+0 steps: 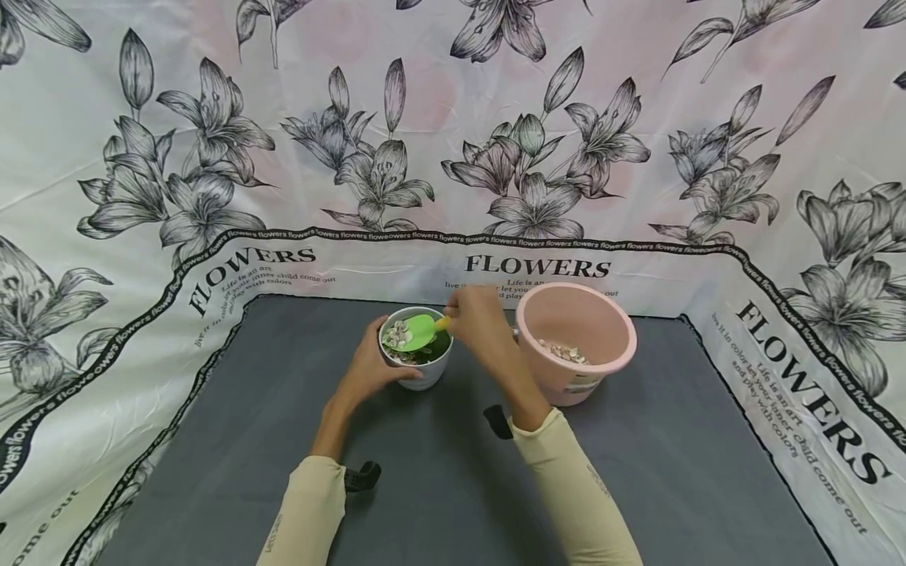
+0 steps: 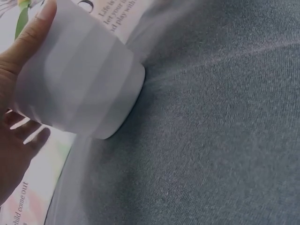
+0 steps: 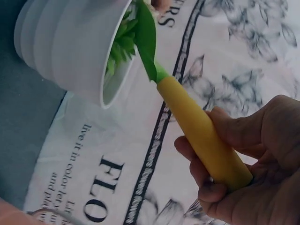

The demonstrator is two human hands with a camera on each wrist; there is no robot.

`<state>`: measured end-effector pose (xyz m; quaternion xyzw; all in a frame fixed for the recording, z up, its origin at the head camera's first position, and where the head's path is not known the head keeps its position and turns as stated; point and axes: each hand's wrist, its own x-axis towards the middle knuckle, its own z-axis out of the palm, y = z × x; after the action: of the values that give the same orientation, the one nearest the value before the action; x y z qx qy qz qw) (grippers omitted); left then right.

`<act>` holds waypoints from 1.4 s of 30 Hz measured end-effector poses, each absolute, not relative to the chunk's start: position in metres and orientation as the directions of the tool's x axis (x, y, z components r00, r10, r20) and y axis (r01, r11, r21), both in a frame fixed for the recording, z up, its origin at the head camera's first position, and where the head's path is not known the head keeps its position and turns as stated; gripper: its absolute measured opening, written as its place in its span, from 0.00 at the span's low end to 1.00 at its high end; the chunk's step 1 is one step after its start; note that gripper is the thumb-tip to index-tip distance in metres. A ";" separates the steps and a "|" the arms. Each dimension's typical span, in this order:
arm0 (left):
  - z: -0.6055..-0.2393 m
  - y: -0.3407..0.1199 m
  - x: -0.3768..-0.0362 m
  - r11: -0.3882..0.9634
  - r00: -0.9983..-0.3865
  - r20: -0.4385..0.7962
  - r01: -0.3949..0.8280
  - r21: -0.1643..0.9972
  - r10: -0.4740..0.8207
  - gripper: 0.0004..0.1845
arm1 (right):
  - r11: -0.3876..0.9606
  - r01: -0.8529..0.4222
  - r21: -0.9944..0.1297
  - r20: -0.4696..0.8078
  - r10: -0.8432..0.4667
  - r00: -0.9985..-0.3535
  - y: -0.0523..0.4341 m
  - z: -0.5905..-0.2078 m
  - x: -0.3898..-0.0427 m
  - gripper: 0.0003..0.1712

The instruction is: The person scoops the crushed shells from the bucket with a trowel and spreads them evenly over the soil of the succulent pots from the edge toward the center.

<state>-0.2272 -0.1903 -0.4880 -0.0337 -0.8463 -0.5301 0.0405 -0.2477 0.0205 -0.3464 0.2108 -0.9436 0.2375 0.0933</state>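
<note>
Left hand (image 1: 368,369) grasps white pot (image 1: 418,369) to steady it; right hand (image 1: 481,322) grips green scoop (image 1: 414,332), pebbles over the plant, pink bucket (image 1: 575,342) just beside.

Pot (image 1: 418,358) sits on the desk (image 1: 283,440), slightly left of centre, toward the back edge. Bucket (image 1: 576,338) is right of the pot, near but apart, also on the desk. Left hand (image 1: 368,365) wraps the pot from its left side. Right hand (image 1: 481,322) is between pot and bucket, just behind them, holding the scoop (image 1: 419,330) by its handle. Scoop blade is over the pot's mouth with pebbles (image 1: 398,336) on it; whether the blade touches the plant (image 3: 121,47) inside is unclear. More pebbles lie in the bucket. Printed cloth (image 1: 453,157) rises behind and to both sides of the desk.
</note>
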 end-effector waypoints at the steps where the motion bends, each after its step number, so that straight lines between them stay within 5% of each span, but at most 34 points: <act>1: -0.488 -0.190 -0.227 0.432 -0.994 0.109 0.104 0.896 0.014 0.71 | 0.806 -0.459 -0.374 0.296 -0.365 -0.883 0.017 -0.346 -0.246 0.12; 5: -0.489 -0.189 -0.230 0.497 -0.991 0.132 0.118 0.860 0.006 0.74 | 0.816 -0.543 -0.199 0.422 -0.428 -0.799 0.006 -0.347 -0.243 0.26; 9: -0.488 -0.189 -0.233 0.560 -0.986 0.168 0.144 0.816 0.009 0.75 | 0.826 -0.554 -0.102 0.522 -0.430 -0.737 0.001 -0.351 -0.239 0.19; 18: -0.491 -0.189 -0.228 0.574 -0.983 0.184 0.146 0.805 -0.009 0.72 | 0.857 -0.509 -0.084 0.538 -0.391 -0.747 -0.005 -0.358 -0.232 0.04; 29: -0.488 -0.188 -0.225 0.477 -0.989 0.146 0.132 0.869 0.008 0.66 | 0.878 -0.478 0.034 0.586 -0.405 -0.702 -0.016 -0.358 -0.229 0.11; 37: -0.491 -0.184 -0.228 0.593 -0.975 0.217 0.148 0.791 -0.046 0.67 | 0.869 -0.495 0.005 0.595 -0.401 -0.697 -0.014 -0.359 -0.228 0.04; 42: -0.489 -0.181 -0.225 0.514 -0.983 0.178 0.125 0.849 -0.054 0.64 | 0.857 -0.514 0.032 0.628 -0.417 -0.657 -0.014 -0.361 -0.229 0.06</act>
<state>-0.2255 -0.1807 -0.4889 -0.0207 -0.8652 -0.4926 0.0910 -0.2288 -0.0138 -0.3607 0.2566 -0.9073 0.0743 0.3248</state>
